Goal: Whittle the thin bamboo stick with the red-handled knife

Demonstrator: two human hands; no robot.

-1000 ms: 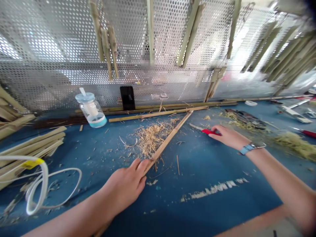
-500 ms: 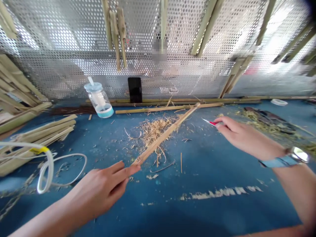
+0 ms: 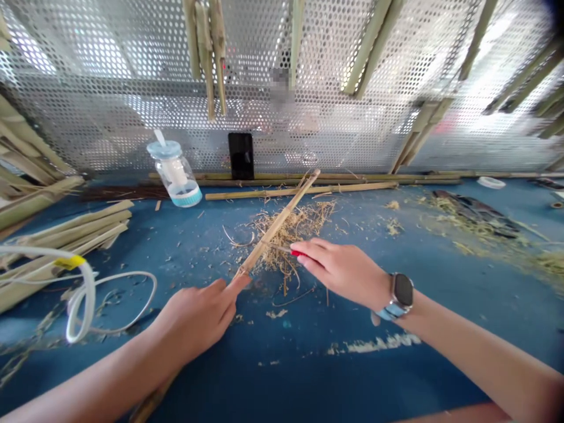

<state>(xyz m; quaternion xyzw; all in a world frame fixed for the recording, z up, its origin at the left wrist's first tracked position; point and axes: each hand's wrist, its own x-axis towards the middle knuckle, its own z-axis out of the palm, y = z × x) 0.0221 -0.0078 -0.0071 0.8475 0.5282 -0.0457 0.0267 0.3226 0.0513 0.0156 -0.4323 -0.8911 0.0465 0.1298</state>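
L hand (image 3: 194,320): lay over bamboo strip (image 3: 275,229), fingers loosely extended (grip unclear), strip running under palm & angled across bench.
R hand (image 3: 343,273): pinched red-handled knife (image 3: 293,252), blade tip at strip.
Beyond: shavings pile (image 3: 308,217) beneath strip, on blue bench (image 3: 264,376).

Bamboo strip (image 3: 277,226) angled across wood shavings (image 3: 304,220), center of bench (image 3: 440,376); plastic jar (image 3: 174,173) behind, upper left; bamboo slats (image 3: 66,232) at left; phone (image 3: 241,155) upright against perforated metal panel (image 3: 110,117), top center.
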